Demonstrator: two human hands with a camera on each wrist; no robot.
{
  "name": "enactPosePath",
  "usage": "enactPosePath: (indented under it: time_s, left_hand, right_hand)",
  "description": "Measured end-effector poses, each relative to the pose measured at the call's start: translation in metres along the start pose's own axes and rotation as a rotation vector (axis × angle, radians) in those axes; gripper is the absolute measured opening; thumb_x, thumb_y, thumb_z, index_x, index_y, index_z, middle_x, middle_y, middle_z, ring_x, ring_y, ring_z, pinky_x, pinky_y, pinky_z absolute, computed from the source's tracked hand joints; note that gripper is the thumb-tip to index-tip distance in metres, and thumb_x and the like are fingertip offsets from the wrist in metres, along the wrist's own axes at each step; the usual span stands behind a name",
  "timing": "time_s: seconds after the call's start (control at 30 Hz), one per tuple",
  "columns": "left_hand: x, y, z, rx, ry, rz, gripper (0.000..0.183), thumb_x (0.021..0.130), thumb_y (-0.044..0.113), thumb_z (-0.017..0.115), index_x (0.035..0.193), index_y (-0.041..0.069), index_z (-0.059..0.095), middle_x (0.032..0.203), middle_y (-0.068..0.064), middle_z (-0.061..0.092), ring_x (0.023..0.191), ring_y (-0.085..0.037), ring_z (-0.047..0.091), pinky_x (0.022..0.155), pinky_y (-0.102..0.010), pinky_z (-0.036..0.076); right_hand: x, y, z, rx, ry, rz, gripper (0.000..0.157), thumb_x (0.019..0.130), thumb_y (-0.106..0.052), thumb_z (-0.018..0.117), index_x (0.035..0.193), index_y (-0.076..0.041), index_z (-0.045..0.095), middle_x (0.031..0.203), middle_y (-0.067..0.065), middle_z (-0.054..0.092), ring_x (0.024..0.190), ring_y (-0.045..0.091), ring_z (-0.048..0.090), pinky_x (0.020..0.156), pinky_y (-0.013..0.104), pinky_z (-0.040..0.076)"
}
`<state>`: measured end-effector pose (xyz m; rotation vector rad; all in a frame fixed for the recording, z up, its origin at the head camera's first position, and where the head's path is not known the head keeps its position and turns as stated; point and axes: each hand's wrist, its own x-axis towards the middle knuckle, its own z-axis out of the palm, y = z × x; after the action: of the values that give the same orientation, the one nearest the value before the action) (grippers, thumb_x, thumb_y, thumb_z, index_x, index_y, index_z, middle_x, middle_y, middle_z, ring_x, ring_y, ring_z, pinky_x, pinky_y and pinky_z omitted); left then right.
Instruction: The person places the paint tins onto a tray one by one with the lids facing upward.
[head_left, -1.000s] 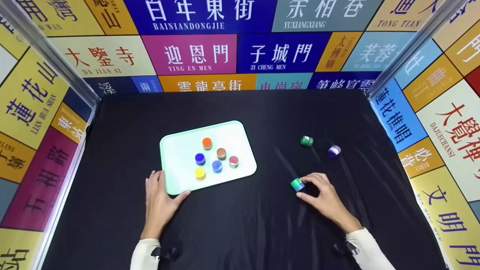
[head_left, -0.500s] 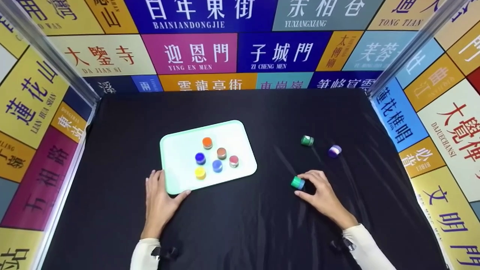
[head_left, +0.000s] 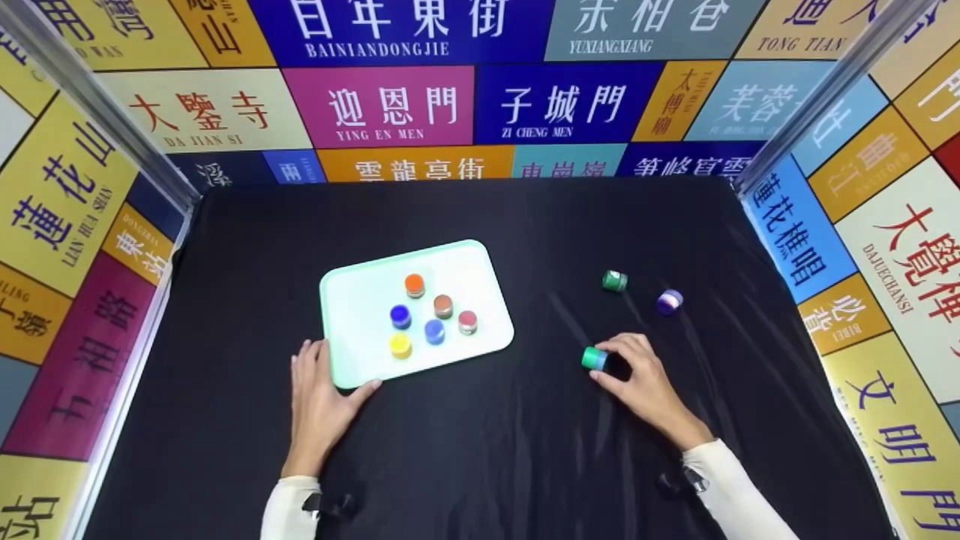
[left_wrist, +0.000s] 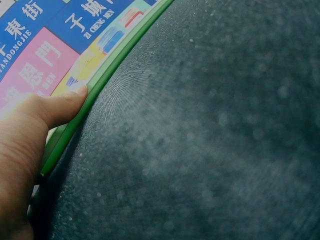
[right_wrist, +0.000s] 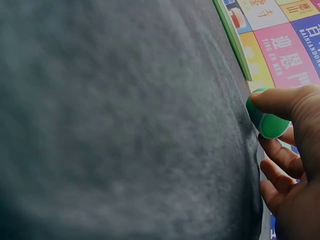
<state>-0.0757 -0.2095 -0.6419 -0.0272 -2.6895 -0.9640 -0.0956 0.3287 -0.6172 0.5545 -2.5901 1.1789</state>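
Note:
My left hand (head_left: 319,401) rests against the near-left corner of a pale green tray (head_left: 341,300), fingers straight along its left side. In the left wrist view its thumb (left_wrist: 65,106) lies on the green rim. On the tray stand several small paint jars, among them an orange one (head_left: 414,285), a yellow one (head_left: 400,346) and a dark blue one (head_left: 400,316). To the right of the tray, my right hand (head_left: 645,386) pinches a green paint jar (head_left: 594,358) between thumb and fingers. This jar lies tipped sideways, its end pointing left.
Beyond the right hand, a dark green jar (head_left: 614,281) and a purple jar (head_left: 670,301) lie on their sides on the black cloth (head_left: 480,465). Panels printed with large characters (head_left: 379,109) enclose the table at the back and both sides.
My right hand has shifted slightly away from me with the green jar, which has turned further onto its side. The left hand and the tray have stayed put.

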Motion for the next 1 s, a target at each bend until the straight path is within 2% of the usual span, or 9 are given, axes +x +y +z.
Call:
enactPosePath:
  time_s: [0.4,1.0]
  left_hand:
    - [0.001,0.001,0.0,-0.005,0.005,0.0,0.108,0.079,0.04,0.1,0.159,-0.01,0.045,0.156,-0.032,0.047,0.16,-0.053,0.029,0.138,-0.062,0.008]
    - [0.001,0.001,0.0,-0.003,-0.001,-0.004,0.109,0.08,0.041,0.1,0.159,-0.01,0.044,0.157,-0.032,0.046,0.16,-0.052,0.028,0.138,-0.059,0.007]
  right_hand:
    - [0.016,0.004,-0.006,0.014,0.016,-0.005,0.041,0.08,-0.002,0.097,0.117,-0.001,0.079,0.117,0.013,0.074,0.118,0.033,0.059,0.108,0.014,0.039]
    - [0.049,0.005,-0.002,0.057,-0.023,0.028,0.037,0.083,-0.006,0.096,0.116,-0.003,0.079,0.115,0.007,0.075,0.118,0.026,0.059,0.106,0.016,0.041]
